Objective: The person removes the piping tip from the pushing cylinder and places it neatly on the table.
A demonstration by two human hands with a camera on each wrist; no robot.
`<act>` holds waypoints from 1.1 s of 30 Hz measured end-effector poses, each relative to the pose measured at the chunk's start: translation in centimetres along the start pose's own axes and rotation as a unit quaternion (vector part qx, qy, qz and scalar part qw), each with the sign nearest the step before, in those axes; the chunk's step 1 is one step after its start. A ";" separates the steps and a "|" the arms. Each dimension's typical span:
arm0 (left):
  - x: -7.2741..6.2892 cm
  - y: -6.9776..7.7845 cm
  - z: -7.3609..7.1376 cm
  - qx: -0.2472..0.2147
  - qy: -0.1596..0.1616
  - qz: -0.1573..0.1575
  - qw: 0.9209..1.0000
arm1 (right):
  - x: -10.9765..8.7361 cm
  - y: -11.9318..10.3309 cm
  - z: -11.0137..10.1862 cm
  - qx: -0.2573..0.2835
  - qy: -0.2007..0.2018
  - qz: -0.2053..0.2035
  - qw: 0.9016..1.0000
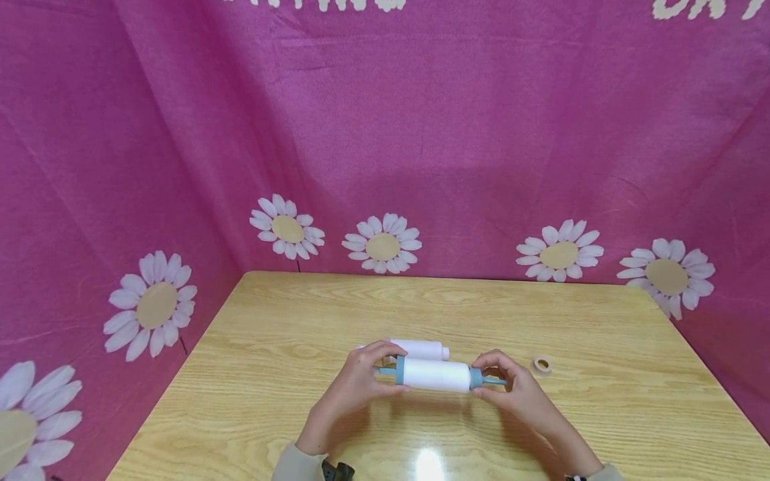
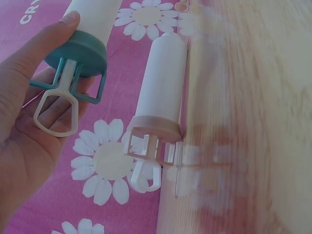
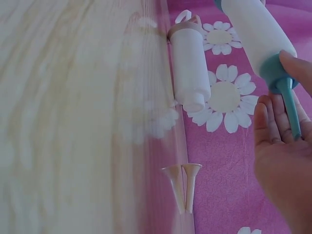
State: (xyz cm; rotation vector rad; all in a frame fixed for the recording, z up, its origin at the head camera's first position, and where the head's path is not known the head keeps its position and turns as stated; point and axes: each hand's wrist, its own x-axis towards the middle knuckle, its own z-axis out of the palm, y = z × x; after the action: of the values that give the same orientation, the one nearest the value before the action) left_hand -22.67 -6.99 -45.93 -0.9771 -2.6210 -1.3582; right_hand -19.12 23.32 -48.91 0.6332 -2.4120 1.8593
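A person's left grip [image 1: 357, 379] and right grip [image 1: 519, 387] hold a white tube [image 1: 436, 375] by its ends, seemingly aligning the nozzle [image 3: 290, 105]. The next move likely needs steadiness.

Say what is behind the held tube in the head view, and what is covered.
Behind the held tube, another white tube lies on the table, its narrow right tip showing. The left hand hides part of its left end; the held tube, some of its near side.

Wood-grain tbl [image 1: 252, 374], magenta curtain [image 1: 433, 133] bhnd — wht daisies [image 1: 381, 246] down low, wht lettering [image 1: 664, 13] up top
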 end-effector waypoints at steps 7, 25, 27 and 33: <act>-0.1 -0.1 0.0 0.004 0.009 0.008 1.000 | 0.1 -0.1 -0.1 0.008 0.005 -0.005 1.000; -0.3 0.1 0.0 -0.007 0.015 0.012 1.000 | 0.4 -0.5 -0.2 -0.040 -0.009 0.143 0.989; -0.3 0.0 0.0 -0.003 0.016 0.011 1.000 | 0.3 -0.5 -0.1 -0.045 0.004 0.138 0.989; -0.2 -0.1 0.0 0.006 0.011 -0.004 1.000 | 0.1 -0.2 0.0 -0.031 0.018 0.076 0.996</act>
State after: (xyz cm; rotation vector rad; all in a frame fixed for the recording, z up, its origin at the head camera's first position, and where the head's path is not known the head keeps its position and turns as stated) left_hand -22.54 -7.17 -46.02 -0.9465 -2.6165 -1.3438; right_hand -19.15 23.25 -48.70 0.4208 -2.5487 1.8222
